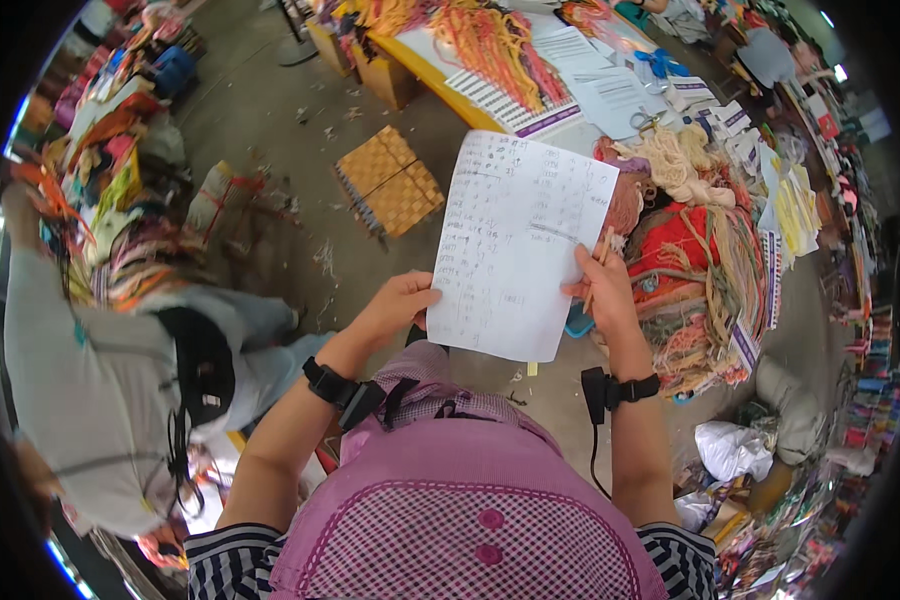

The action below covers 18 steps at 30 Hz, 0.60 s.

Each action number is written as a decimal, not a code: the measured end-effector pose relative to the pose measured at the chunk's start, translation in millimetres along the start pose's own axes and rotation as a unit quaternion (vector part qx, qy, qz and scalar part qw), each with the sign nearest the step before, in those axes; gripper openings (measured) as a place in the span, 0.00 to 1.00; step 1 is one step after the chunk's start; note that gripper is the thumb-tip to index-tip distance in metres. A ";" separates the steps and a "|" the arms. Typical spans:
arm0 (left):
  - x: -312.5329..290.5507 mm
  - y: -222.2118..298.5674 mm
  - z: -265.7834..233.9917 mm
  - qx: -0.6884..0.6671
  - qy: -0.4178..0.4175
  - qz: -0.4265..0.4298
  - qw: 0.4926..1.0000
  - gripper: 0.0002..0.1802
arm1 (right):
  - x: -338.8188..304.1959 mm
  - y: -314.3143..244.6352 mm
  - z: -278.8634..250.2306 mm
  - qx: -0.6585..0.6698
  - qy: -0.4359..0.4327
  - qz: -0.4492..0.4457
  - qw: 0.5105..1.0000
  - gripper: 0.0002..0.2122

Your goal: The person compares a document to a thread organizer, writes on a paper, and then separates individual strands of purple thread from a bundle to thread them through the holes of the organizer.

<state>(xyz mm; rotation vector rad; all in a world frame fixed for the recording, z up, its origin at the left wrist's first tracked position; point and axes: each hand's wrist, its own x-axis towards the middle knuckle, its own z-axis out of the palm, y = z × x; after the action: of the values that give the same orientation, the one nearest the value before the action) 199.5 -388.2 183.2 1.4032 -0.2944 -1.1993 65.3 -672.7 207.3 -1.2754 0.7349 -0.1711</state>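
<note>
A white sheet of paper (510, 265) covered in handwritten columns is held up in front of me. My left hand (402, 302) pinches its lower left edge between thumb and fingers. On the opposite edge, my right hand (606, 284) grips the sheet with the thumb on top. A thin brown stick like a pencil (595, 265) also sits in the right hand. Most of the fingers behind the paper are hidden. Just beyond my right hand lies a big heap of yarn (685, 255) in red, green, pink and cream.
A table (420, 62) at the far side bears orange and pink yarn (495, 45), printed sheets (595, 80) and scissors (642, 122). A woven yellow stool (390, 180) stands on the floor. At left, another person (110, 390) bends beside piled coloured textiles (120, 200). A white bag (732, 450) lies lower right.
</note>
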 end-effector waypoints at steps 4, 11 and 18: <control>70.8 51.6 -28.0 -0.023 -0.053 -0.014 0.998 0.15 | 67.5 -17.3 0.0 0.021 0.066 0.010 0.998 0.12; 178.7 115.8 -65.0 0.015 -0.081 -0.083 0.993 0.17 | 151.7 -36.5 -2.3 0.018 0.133 0.019 0.991 0.11; 267.5 134.2 -101.3 0.013 0.115 -0.118 0.986 0.14 | 210.8 -17.9 -36.5 0.046 0.244 0.039 0.968 0.19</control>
<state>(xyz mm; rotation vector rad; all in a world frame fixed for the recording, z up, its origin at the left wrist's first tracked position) 456.1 -568.9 146.4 1.6169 0.0188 -1.2130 209.8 -813.9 134.9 -1.1223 1.1837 -0.4606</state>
